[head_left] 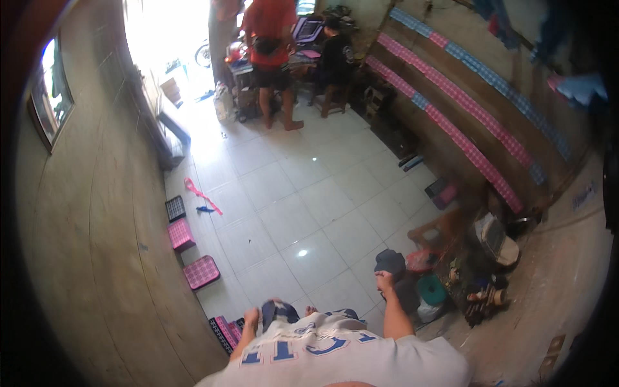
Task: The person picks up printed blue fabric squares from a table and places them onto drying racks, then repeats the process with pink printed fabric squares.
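Observation:
My right hand (384, 281) is out in front of me on the right, its fingers closed at the lower edge of a dark grey cap-like cloth thing (389, 260). More dark grey material (406, 295) shows just beyond my wrist. Low on the left, beside my dark patterned shorts (280, 311), my left hand (251, 316) hangs with its fingers curled in, and I see nothing in it. Pink and black woven trays (225, 332) are stacked by that hand, against the wall.
Along the left wall stand pink baskets (202, 272) and a black one (175, 208), near a pink strap (197, 191). A green-lidded tub (431, 290) and a cluttered wooden stand (474, 284) are on the right. Two people are at a far table. Pink and blue strips (451, 138) line the right wall.

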The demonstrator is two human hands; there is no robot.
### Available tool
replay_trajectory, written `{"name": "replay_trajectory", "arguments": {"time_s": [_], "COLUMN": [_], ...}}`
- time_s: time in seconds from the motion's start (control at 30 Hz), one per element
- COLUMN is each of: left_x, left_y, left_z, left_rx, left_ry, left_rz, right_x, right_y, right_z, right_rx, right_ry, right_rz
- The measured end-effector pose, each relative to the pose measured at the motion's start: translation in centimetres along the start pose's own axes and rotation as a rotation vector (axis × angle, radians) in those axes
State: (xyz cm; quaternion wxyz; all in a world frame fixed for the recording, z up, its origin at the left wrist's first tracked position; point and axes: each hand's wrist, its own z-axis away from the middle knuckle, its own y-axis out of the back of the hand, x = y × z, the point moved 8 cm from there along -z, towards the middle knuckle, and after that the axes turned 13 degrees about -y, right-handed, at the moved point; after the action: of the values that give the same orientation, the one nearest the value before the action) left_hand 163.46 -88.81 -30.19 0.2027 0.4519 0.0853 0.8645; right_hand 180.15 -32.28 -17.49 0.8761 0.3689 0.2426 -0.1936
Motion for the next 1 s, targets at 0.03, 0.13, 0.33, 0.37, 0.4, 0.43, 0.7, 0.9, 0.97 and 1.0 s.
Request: {"name": "replay_trajectory", "arguments": {"time_s": [0.03, 0.13, 0.33, 0.37, 0.4, 0.43, 0.7, 0.9, 0.97, 1.0], "left_x": [-4.0, 3.9, 18.9, 20.7, 22.0, 23.8, 28.9, 25.5, 20.6, 20.7], "left_y": [-0.5, -2.3, -1.0, 0.2, 0.8, 0.8, 10.6, 8.7, 4.6, 0.2], "left_z": [-7.5, -18.8, -27.2, -29.4, -31.0, -33.4, -46.5, -45.4, -47.0, -43.6], "left_rx": [-0.056, 0.179, -0.363, -0.388, -0.421, -0.451, -0.425, -0.524, -0.762, -0.957], "left_ry": [-0.150, -0.798, -0.262, -0.313, -0.360, -0.330, -0.188, -0.133, -0.546, -0.740], "left_rz": [-0.107, -0.527, -0.624, -0.687, -0.738, -0.694, -0.518, -0.768, -1.175, -1.344], "right_x": [-1.9, -2.9, 16.4, 18.0, 19.5, 20.8, 19.6, 15.4, 13.8, 13.3], "right_y": [-1.3, -1.0, -8.2, -11.2, -14.4, -18.1, -33.7, -33.7, -36.4, -36.2], "right_z": [-0.1, 0.2, 6.8, 9.5, 11.7, 14.3, 22.9, 24.8, 25.5, 24.7], "right_rx": [-0.044, 0.010, 0.486, 0.497, 0.485, 0.456, 0.218, 0.295, 0.263, 0.271], "right_ry": [0.036, 0.017, -0.616, -0.661, -0.749, -0.826, -1.039, -0.907, -0.898, -0.884], "right_rz": [-0.072, -0.387, -1.058, -1.099, -1.100, -1.113, -1.082, -1.184, -1.100, -1.053]}}
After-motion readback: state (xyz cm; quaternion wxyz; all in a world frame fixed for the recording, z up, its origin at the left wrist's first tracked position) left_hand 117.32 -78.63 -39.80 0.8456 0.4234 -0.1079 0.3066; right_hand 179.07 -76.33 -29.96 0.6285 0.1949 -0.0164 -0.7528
